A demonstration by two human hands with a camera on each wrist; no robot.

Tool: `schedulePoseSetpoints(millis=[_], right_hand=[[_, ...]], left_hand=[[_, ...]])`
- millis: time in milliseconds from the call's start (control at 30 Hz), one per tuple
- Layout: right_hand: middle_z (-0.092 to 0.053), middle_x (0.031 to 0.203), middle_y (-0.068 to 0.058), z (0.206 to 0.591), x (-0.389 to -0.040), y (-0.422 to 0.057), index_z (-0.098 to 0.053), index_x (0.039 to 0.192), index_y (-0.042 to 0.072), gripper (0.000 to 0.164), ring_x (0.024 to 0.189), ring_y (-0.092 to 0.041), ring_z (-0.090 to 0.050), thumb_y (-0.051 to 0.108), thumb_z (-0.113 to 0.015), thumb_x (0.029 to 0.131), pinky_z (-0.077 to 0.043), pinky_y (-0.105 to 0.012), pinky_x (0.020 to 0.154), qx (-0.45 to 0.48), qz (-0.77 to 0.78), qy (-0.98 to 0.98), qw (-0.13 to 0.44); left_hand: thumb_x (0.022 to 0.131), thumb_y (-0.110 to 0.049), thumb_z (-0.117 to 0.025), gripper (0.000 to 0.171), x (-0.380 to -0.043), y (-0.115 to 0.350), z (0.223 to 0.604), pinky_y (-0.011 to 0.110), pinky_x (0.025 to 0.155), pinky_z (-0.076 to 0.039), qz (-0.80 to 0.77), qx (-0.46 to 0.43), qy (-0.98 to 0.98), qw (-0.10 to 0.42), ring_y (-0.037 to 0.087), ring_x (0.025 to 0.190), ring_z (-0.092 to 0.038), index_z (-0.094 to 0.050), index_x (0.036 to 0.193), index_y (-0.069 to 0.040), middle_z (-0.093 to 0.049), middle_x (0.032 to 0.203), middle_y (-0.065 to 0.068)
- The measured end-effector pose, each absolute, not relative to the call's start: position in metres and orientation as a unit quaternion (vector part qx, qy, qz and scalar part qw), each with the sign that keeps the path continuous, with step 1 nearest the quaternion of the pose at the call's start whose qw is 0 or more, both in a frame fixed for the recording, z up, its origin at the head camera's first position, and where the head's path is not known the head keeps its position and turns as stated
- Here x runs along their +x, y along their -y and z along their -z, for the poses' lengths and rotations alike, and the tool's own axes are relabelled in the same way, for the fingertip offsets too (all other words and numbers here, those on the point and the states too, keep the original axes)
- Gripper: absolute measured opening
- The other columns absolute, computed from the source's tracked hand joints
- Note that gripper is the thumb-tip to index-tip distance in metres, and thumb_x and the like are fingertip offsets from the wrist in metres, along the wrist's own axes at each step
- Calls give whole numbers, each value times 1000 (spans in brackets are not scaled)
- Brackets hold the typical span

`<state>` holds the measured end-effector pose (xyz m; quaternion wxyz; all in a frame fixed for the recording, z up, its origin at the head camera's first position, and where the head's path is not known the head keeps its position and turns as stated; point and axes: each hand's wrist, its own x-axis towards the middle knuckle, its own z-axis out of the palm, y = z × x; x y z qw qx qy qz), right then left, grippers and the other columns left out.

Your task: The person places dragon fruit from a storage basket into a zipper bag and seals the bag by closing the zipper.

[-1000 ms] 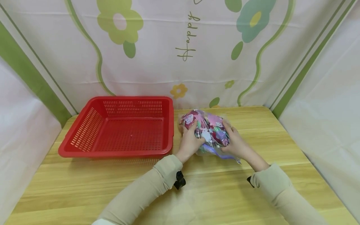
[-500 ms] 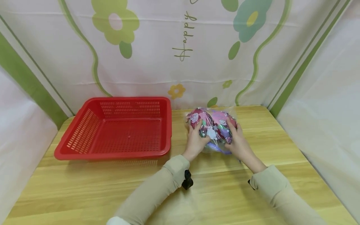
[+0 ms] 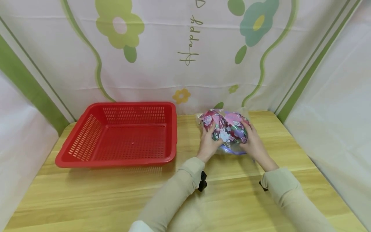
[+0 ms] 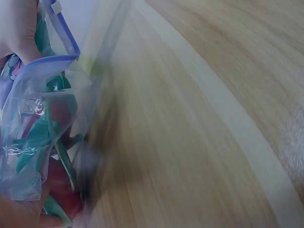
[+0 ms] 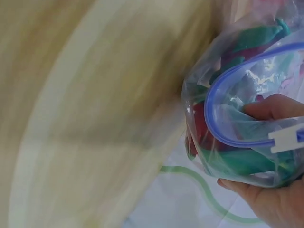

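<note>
A clear plastic zip bag [image 3: 224, 130] is held between both hands near the table's back edge, right of the basket. Pink and dark red patterned contents with green parts show through it; their kind cannot be told. My left hand [image 3: 208, 145] grips the bag's left side, thumb at the front. On the right side, my right hand [image 3: 255, 148] grips it with thumb and fingers. In the right wrist view, the bag's blue-purple zip strip [image 5: 212, 123] bends in a loop and carries a white slider [image 5: 287, 137]. Fingers behind the bag are hidden.
A red perforated plastic basket [image 3: 116, 163] stands to the left on the wooden table [image 3: 116, 199]. A flower-printed cloth [image 3: 156, 71] hangs right behind the table, with pale cloth at both sides.
Both hands have moved the bag to the right, farther from the basket, keeping their grip on it. The head view has shifted slightly.
</note>
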<state>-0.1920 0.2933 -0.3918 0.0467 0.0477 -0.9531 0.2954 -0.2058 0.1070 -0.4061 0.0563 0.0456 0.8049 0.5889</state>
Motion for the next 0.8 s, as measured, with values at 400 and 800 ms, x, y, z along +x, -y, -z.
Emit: schedulePoseSetpoints(millis=[400,800], right_hand=[[-8,149,-43,390,-202,-295,-11,154,8,99,128,-65,-24,-8,-66,74,-31,-71,100,49,-284,957,31],[-5,149,-44,388,-210,-296,-4,154,9,101,126,-67,-26,-4,-66,76,-32,-72,97,39,-268,963,0]], left_hand=[[86,-10,-64,85,-215,-104,407,26,65,-53,-550,68,-830,67,48,124,-48,-17,151,-35,2,156,32],[93,-24,-59,81,-219,-101,413,23,48,-42,-460,98,-880,62,13,51,-43,-5,153,-37,-5,157,31]])
